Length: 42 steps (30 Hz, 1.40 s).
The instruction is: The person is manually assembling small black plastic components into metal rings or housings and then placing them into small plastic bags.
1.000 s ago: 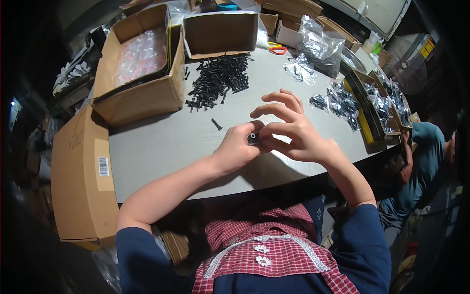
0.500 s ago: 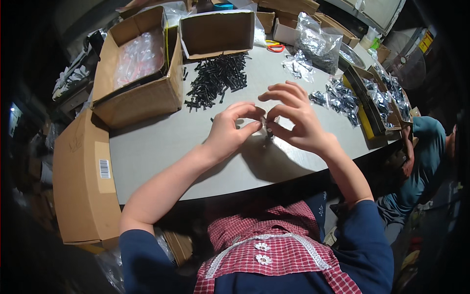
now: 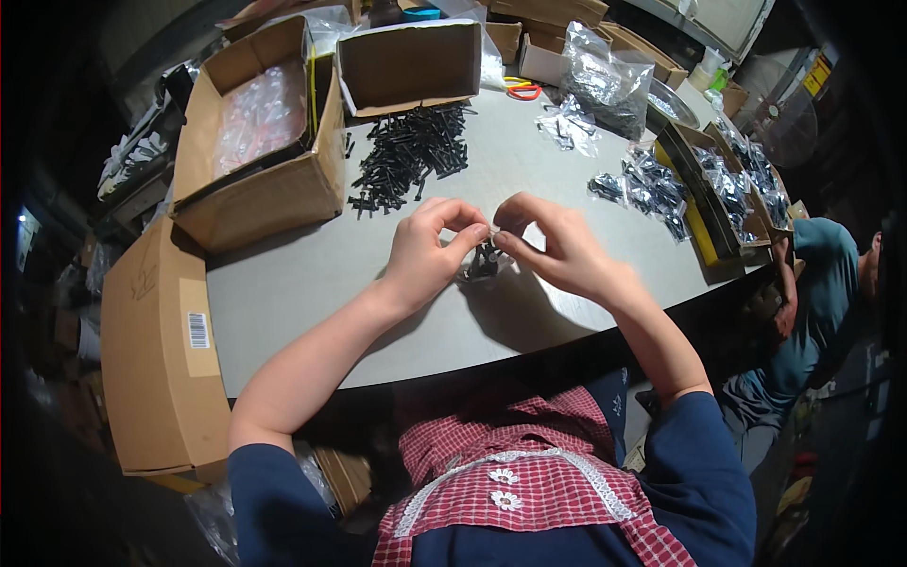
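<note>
Between my hands hangs a small clear plastic bag (image 3: pixel 484 262) with black screws inside, just over the near middle of the table. My left hand (image 3: pixel 433 244) pinches the bag's top edge between thumb and forefinger. Close beside it, my right hand (image 3: pixel 550 238) pinches the other side of that edge, its fingers curled together. Farther back lies a pile of loose black screws (image 3: pixel 411 156). Filled small bags (image 3: pixel 647 189) are heaped to the right of my hands.
An open cardboard box (image 3: pixel 255 203) of clear bags stands at left, with an empty box (image 3: pixel 409 66) on its side. Red-handled scissors (image 3: pixel 522 90) and a large bag of small parts (image 3: pixel 609 90) lie behind. Boxes of filled bags (image 3: pixel 727 189) line the right; a person (image 3: pixel 817 293) sits beyond.
Both hands have come closer together at the bag's top. My right hand's raised fingers have curled down, and the bag of screws shows more clearly below them.
</note>
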{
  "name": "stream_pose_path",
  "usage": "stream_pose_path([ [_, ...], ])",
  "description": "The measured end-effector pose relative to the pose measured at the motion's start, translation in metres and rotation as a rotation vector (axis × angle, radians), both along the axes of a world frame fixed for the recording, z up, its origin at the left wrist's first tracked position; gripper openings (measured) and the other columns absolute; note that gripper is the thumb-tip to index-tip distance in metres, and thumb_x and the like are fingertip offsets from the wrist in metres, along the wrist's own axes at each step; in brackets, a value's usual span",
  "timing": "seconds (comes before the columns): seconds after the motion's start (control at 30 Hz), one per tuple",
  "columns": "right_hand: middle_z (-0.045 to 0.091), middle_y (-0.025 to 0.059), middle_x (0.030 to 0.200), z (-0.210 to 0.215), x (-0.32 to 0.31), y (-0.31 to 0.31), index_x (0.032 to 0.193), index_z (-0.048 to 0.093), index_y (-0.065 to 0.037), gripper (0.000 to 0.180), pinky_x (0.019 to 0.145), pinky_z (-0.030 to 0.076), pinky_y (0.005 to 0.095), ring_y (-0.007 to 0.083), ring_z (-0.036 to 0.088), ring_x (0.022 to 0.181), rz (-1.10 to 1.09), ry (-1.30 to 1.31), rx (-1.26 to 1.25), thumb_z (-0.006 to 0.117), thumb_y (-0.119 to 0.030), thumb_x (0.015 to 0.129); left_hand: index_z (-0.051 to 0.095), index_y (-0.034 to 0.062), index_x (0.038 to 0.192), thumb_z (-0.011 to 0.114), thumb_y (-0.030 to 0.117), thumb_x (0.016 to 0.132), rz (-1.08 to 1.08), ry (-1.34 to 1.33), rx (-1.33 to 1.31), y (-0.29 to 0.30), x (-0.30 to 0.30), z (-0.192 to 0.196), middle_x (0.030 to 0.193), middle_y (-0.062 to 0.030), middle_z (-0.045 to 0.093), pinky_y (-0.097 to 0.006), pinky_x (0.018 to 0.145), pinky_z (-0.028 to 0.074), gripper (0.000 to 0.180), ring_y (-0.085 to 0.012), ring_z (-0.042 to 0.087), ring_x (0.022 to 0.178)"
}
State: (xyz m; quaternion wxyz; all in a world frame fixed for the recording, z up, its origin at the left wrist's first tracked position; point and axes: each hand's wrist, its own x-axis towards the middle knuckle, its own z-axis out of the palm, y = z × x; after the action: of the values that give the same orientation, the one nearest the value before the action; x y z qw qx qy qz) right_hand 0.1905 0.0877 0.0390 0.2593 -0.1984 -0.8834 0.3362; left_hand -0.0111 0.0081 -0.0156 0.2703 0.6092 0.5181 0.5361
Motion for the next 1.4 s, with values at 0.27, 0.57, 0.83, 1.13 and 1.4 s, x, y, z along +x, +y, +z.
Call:
stream_pose_path([
  [0.27,0.062,0.0141,0.074,-0.023,-0.004,0.000,0.090,0.061,-0.002,0.014,0.071,0.046,0.0456,0.0346,0.062,0.072,0.012,0.036,0.370,0.069,-0.013,0.088,0.076,0.0030,0.096,0.074,0.013,0.091,0.094,0.271,0.196,-0.002,0.000,0.004,0.107,-0.0115,0.067,-0.038,0.094,0.052,0.012,-0.0259,0.060,0.118],
  [0.57,0.065,0.0148,0.074,-0.016,0.013,-0.007,0.086,0.062,-0.002,0.016,0.071,0.048,0.0436,0.0349,0.065,0.071,-0.033,-0.095,0.266,0.065,-0.018,0.089,0.077,0.0037,0.092,0.075,0.015,0.090,0.071,0.265,0.141,0.009,-0.004,-0.003,0.106,-0.0108,0.067,-0.037,0.093,0.053,0.012,-0.0238,0.057,0.122],
  [0.83,0.065,0.0017,0.073,-0.041,0.036,0.026,0.091,0.068,-0.001,0.038,0.060,0.052,0.0329,0.0126,0.063,0.066,0.033,-0.072,-0.570,0.060,-0.035,0.106,0.073,-0.0007,0.096,0.067,0.012,0.099,0.001,0.107,-0.083,0.011,-0.006,-0.016,0.100,-0.0077,0.071,-0.033,0.091,0.052,0.014,-0.0169,0.062,0.112],
  [1.13,0.072,0.0082,0.090,-0.015,0.090,0.143,0.108,0.071,0.001,0.029,0.063,0.054,0.0227,0.0074,0.063,0.068,-0.490,0.673,-0.345,0.065,-0.027,0.104,0.056,-0.0028,0.125,0.058,0.012,0.105,0.012,-0.185,-0.112,0.010,0.001,-0.018,0.106,-0.0099,0.068,-0.029,0.085,0.054,0.025,-0.0130,0.065,0.101],
  [1.4,0.075,0.0244,0.092,-0.071,0.045,0.280,0.100,0.077,0.002,0.054,0.084,0.056,0.0460,0.0382,0.074,0.093,-0.837,-0.375,0.155,0.075,-0.049,0.083,0.061,-0.0022,0.116,0.058,0.007,0.103,-0.036,-0.180,-0.146,0.008,0.004,-0.012,0.105,-0.0091,0.067,-0.029,0.082,0.055,0.016,-0.0139,0.067,0.097],
])
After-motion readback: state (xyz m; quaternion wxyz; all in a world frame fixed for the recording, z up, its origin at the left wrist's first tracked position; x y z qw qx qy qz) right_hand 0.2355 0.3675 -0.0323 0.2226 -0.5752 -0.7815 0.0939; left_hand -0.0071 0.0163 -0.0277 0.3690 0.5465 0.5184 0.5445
